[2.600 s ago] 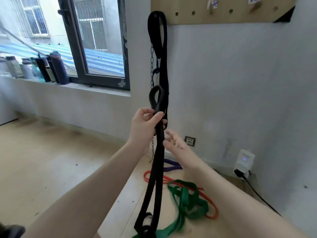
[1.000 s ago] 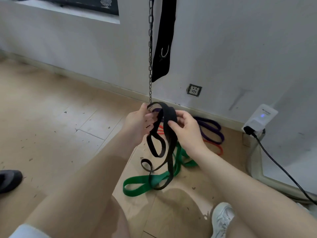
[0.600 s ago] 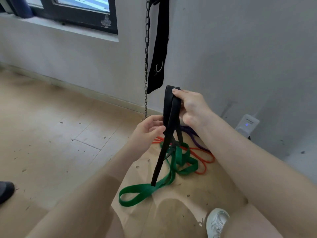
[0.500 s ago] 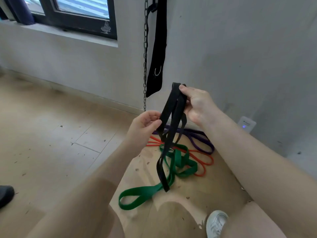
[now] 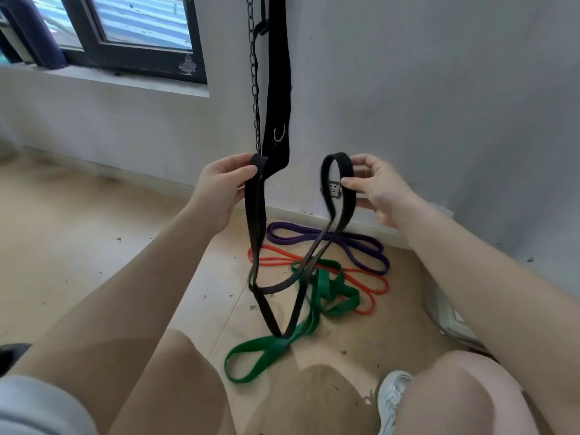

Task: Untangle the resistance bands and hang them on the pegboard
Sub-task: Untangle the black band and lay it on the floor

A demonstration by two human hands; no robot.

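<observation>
Bands lie in a heap on the pale wood floor (image 5: 94, 246) by the wall: a flat green rubber band (image 5: 326, 293), a thin orange band (image 5: 370, 284) and a purple band (image 5: 345, 243); a dark metal chain (image 5: 253, 73) and a wide black strap (image 5: 277, 89) hang behind the hands. The left hand (image 5: 222, 189) pinches one end of the long black rubber band (image 5: 254, 221) and the right hand (image 5: 379, 189) pinches its other loop, both held up and apart; the middle sags down over the heap.

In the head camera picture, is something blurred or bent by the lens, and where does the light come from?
Head view: the window at upper left is brightest, so daylight likely enters there; the black band smears lower down, while left hand and right hand stay fairly sharp; the wide lens bends the windowsill.
</observation>
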